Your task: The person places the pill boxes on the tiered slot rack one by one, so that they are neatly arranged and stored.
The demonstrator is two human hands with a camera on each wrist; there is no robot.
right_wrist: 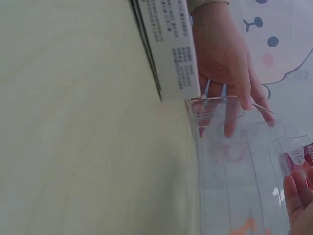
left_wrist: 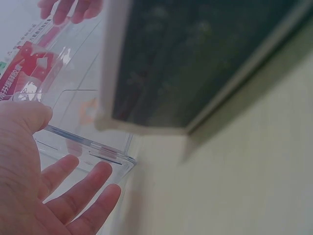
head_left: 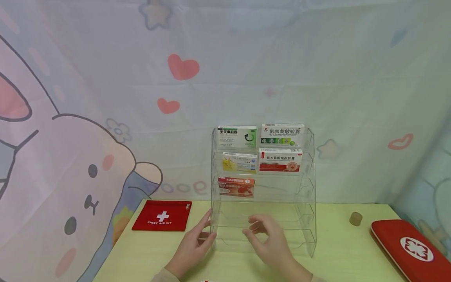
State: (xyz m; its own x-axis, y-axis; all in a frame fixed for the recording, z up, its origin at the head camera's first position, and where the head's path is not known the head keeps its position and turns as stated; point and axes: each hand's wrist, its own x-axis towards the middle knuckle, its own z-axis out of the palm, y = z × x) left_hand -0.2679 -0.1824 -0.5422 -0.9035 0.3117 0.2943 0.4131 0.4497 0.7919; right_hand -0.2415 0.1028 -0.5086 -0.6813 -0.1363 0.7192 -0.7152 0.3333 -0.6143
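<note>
A clear tiered rack [head_left: 308, 237] stands on the table. My left hand [head_left: 192, 244] rests at its left side, with spread fingers along the side panel and the thumb near the front edge. In front of the lower tiers is my right hand [head_left: 269, 243], loosely curved, thumb and fingertips apart and nothing between them. On the third tier, at left, sits a red-brown medicine box [head_left: 236, 187]. Above it are a white-and-yellow box [head_left: 239, 162] and a white-and-red box [head_left: 280, 160]. The top tier bears a green-and-white box [head_left: 237, 137] and another white-and-green box [head_left: 282, 135].
A red first aid pouch [head_left: 162, 215] lies left of the rack. On the right are a small brown cylinder [head_left: 356, 218] and a red case [head_left: 412, 248]. Close to the wrist cameras stand a dark-faced box [left_wrist: 195, 58] and a white printed box [right_wrist: 171, 49]. A patterned cloth hangs behind.
</note>
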